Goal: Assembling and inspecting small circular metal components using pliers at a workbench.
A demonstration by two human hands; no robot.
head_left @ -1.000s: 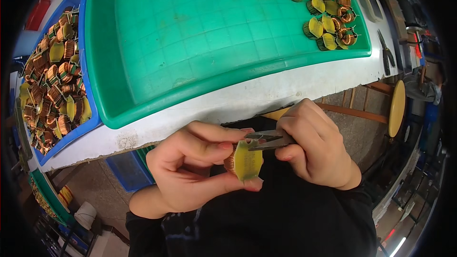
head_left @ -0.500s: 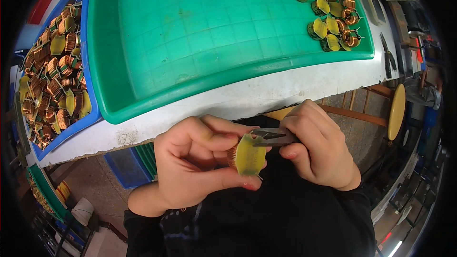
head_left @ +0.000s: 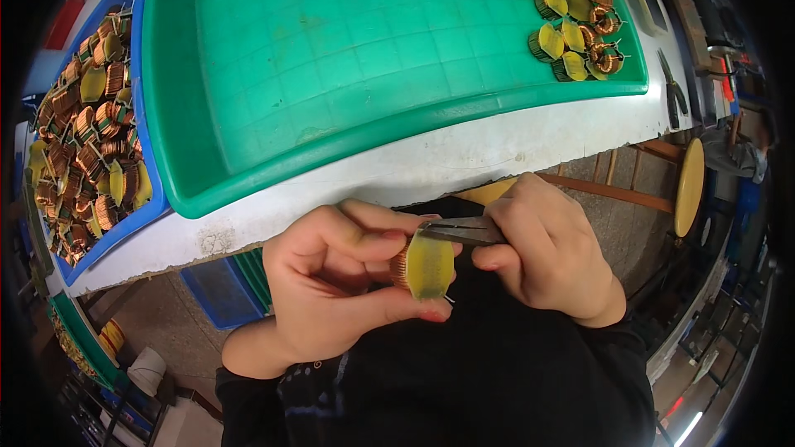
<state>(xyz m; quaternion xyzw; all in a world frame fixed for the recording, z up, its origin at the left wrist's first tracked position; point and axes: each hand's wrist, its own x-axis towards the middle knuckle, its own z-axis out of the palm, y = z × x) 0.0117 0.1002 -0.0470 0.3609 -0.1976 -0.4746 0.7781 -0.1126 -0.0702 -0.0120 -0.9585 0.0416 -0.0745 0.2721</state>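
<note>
My left hand (head_left: 335, 269) pinches a copper-wound toroidal coil (head_left: 430, 268) between thumb and fingers, its yellow base plate facing right. Wire leads stick out at the plate's lower edge. Closed around a pair of long-nose pliers (head_left: 465, 230), my right hand (head_left: 551, 252) holds the jaws against the top corner of the plate. Whether the jaws grip a wire lead there is too small to tell. The plier handles are hidden in my palm. Both hands are in front of my body, just off the table's near edge.
A green tray (head_left: 397, 109) lies on the white table (head_left: 331, 203), with several finished-looking coils (head_left: 571, 33) at its right end. To the left, a blue bin (head_left: 149, 74) is heaped with similar coils (head_left: 91, 124). Another pair of pliers (head_left: 672, 89) lies right; a stool (head_left: 689, 189) stands beyond.
The plier jaws have come closer together at the plate's top corner. My right hand has shifted slightly left, and the coil has turned a little. The view has moved slightly.
</note>
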